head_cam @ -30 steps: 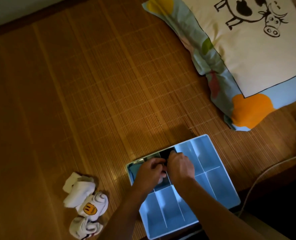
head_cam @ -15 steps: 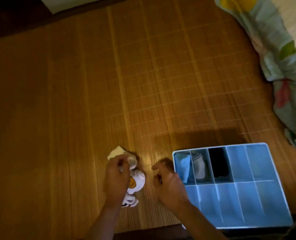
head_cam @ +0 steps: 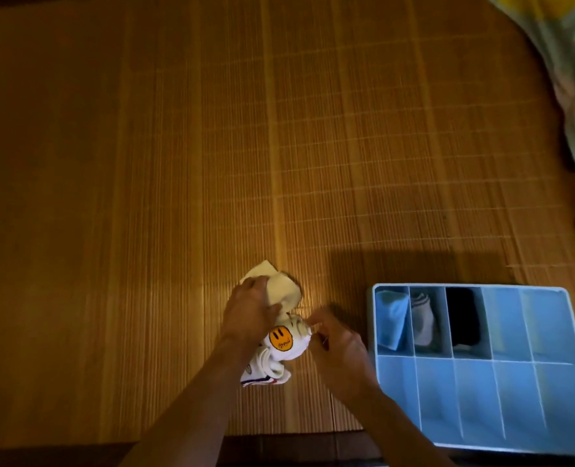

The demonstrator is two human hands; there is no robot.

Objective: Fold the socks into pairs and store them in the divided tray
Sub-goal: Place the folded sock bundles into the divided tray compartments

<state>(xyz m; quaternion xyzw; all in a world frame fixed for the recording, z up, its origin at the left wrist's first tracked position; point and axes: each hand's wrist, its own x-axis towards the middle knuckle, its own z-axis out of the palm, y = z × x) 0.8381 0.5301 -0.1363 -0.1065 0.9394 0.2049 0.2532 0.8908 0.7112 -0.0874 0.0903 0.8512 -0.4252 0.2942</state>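
Head view: the left hand (head_cam: pixel 250 311) curls over a cream cotton sock (head_cam: pixel 284 291) at its fingertips, while the right hand (head_cam: pixel 338 347) pinches the cuff of a white sock with an orange smiley face (head_cam: pixel 284 343) lying between both hands. The heap looks tangled (a striped white sock (head_cam: pixel 265 377) lies beside the left wrist), so pulling may drag a mismatched sock along. The pale blue plastic divided tray (head_cam: pixel 369 332) sits just right of the right hand. Half a second earlier, the right hand hovered apart from the pile, holding nothing.
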